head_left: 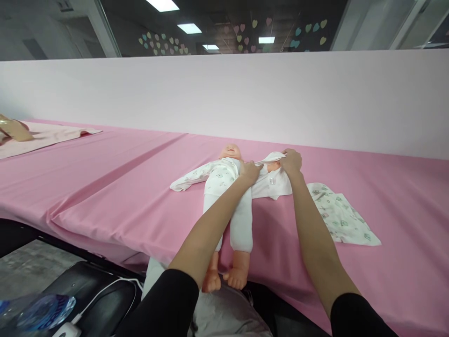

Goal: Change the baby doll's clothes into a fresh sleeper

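Note:
A baby doll [229, 152] lies on its back on the pink sheet [115, 187], feet towards me and hanging over the near edge. It wears white trousers [242, 224] and a white printed top [217, 175]. My left hand [249, 171] is closed on the top at the doll's chest. My right hand [291, 161] pinches the loose side of the top, pulled out over the doll's bare arm [273, 165].
A folded printed white garment [342, 215] lies on the sheet to the right of the doll. A pale pink cloth [42, 135] with a tan object [14, 128] lies far left. A white partition [224, 93] runs behind. A black chair [87, 290] and water bottle [38, 311] are lower left.

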{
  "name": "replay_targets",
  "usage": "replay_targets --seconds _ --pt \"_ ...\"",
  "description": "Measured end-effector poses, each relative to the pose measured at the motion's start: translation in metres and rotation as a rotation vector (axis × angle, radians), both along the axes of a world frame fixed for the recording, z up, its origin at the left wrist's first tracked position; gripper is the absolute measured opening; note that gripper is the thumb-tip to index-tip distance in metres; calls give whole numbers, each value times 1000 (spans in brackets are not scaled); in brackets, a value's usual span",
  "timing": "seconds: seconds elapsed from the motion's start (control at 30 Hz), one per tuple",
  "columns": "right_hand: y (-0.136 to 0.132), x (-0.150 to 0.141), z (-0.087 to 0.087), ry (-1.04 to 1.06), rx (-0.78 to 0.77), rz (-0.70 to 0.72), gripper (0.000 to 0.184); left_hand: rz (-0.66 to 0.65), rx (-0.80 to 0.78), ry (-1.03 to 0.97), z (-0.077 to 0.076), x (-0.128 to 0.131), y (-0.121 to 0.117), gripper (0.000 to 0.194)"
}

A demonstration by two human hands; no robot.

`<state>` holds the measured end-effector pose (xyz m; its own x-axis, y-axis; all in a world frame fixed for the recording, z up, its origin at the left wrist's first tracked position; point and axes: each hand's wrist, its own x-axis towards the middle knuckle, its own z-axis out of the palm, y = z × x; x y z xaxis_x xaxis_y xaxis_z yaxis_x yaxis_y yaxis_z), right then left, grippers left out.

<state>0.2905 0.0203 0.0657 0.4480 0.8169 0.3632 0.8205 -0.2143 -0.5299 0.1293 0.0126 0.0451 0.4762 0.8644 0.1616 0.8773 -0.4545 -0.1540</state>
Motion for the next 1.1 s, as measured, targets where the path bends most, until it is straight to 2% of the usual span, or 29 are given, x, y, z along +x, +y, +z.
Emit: replay_targets --seconds 0.17,0.4,0.63,0.9,1.1 --pt "-4 0 7 -47 -53 4 34 2 13 -30 -3 0 2 48" --pt "-4 -3 6 -104 -34 22 33 -155 82 60 -4 -6 -4 62" --pt "-2 -4 4 -151 -80 26 32 -107 57 122 -6 3 -8 65" --pt "-1 -8 7 -161 -67 92 32 -67 30 102 -10 11 -7 51" --pt "-10 -33 25 -113 -44 251 26 -34 39 93 -16 15 -4 41"
